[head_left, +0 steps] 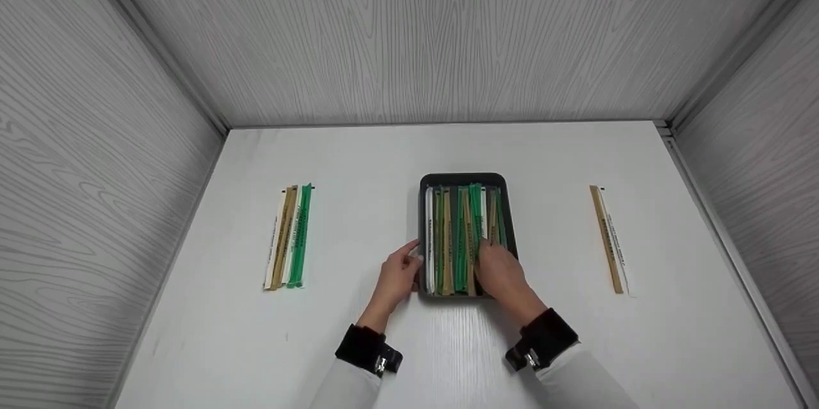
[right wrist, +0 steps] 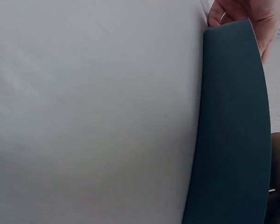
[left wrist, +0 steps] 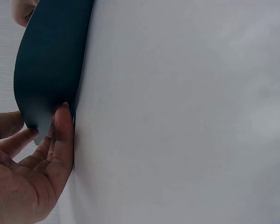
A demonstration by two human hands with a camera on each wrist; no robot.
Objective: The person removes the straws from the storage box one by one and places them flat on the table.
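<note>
A dark rectangular tray (head_left: 464, 177) stands mid-table, filled with long thin straws (head_left: 447, 242) in printed white, brown and green wrappers. My left hand (head_left: 397, 274) grips the tray's near left side, and in the left wrist view its curved fingers (left wrist: 63, 123) bear on the outer wall. Over the near right part of the tray, my right hand (head_left: 503, 271) reaches in among the straws. Its fingertips are mostly hidden there, and I cannot tell whether they pinch one. The tray wall (right wrist: 233, 126) blocks much of that hand in the right wrist view.
Left of the tray lies a row of wrapped straws (head_left: 298, 236) in white, brown and green. A brown straw (head_left: 606, 239) and a white straw (head_left: 618, 242) lie side by side on the right. Grey wood-grain panels (head_left: 416, 38) border the white table (head_left: 550, 159).
</note>
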